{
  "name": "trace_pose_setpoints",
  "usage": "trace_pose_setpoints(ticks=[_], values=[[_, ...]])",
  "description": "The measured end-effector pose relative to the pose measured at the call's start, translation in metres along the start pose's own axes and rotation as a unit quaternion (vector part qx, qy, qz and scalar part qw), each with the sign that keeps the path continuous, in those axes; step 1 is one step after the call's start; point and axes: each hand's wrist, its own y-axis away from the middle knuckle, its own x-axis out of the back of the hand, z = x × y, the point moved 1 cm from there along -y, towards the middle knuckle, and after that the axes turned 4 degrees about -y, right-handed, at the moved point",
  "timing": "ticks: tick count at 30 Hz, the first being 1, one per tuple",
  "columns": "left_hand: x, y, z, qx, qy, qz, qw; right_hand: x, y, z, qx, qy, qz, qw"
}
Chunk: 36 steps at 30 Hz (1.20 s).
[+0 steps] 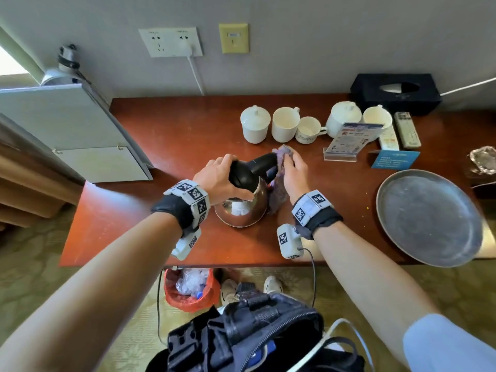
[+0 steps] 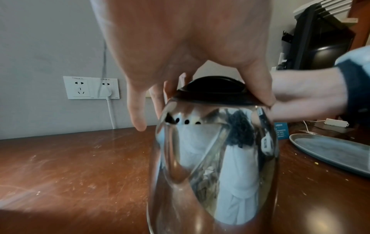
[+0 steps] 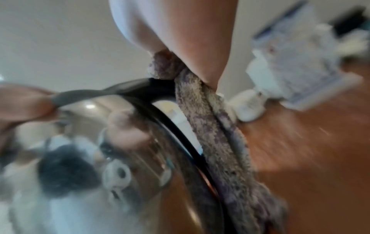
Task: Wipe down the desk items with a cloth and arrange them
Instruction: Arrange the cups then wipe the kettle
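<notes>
A shiny steel kettle (image 1: 241,210) with a black lid and handle stands on the red-brown desk (image 1: 134,210). My left hand (image 1: 218,179) grips the black lid (image 2: 214,93) from above, thumb and fingers curled round its rim. My right hand (image 1: 294,174) holds a purple-grey cloth (image 1: 279,189) wrapped against the kettle's black handle (image 1: 264,162). In the right wrist view the cloth (image 3: 226,150) hangs down along the handle (image 3: 140,88) and the kettle's side; that view is blurred.
White lidded cups and mugs (image 1: 285,127) stand in a row behind the kettle. A card stand (image 1: 346,143), two remotes (image 1: 406,128), a black tissue box (image 1: 394,93) and a grey round tray (image 1: 429,216) lie to the right. A white fridge (image 1: 72,124) is at the left.
</notes>
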Motion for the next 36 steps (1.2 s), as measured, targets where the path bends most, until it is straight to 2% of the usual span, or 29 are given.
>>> trace_pose_setpoints(ticks=[2,4,5,6,9,12,15,17,21,25,29,32,34,36], values=[[0.001,0.0,0.0,-0.003,0.001,0.006,1.0,-0.014,0.007,-0.012,0.128,0.084,-0.063,0.986],[0.0,0.0,-0.001,-0.01,0.006,0.016,1.0,-0.032,0.018,-0.021,0.265,0.178,-0.149,0.936],[-0.001,0.0,-0.002,-0.011,0.014,0.021,1.0,-0.04,0.021,-0.019,0.307,0.217,-0.17,0.911],[-0.003,0.0,-0.003,-0.007,0.028,0.025,0.999,-0.043,0.021,-0.015,0.324,0.244,-0.172,0.898],[-0.005,0.004,-0.005,0.016,0.072,0.038,0.997,-0.038,0.012,-0.01,0.308,0.277,-0.126,0.901],[-0.006,0.004,-0.007,0.025,0.073,0.03,0.997,-0.03,0.004,-0.021,0.237,0.275,-0.107,0.926],[-0.004,0.004,-0.007,0.024,0.069,0.023,0.997,-0.023,-0.012,-0.026,0.107,0.259,-0.092,0.956],[-0.004,0.004,-0.007,0.024,0.07,0.023,0.997,-0.021,-0.023,-0.027,0.049,0.239,-0.083,0.966],[-0.004,0.005,-0.008,0.017,0.066,0.021,0.997,-0.01,-0.036,-0.023,-0.092,0.078,-0.053,0.991],[-0.002,0.013,-0.018,-0.001,0.077,0.024,0.997,0.004,-0.045,0.006,-0.216,0.015,-0.039,0.976],[0.001,0.022,-0.032,-0.003,0.118,0.03,0.993,-0.001,-0.039,0.012,-0.246,-0.059,-0.036,0.967],[0.003,0.024,-0.034,0.002,0.122,0.036,0.992,-0.004,-0.035,0.014,-0.287,-0.069,-0.027,0.955],[0.002,0.023,-0.03,0.006,0.113,0.039,0.993,-0.003,-0.029,0.026,-0.339,-0.094,-0.014,0.936],[0.0,0.021,-0.025,0.004,0.098,0.039,0.994,-0.004,-0.022,0.034,-0.377,-0.178,0.016,0.909]])
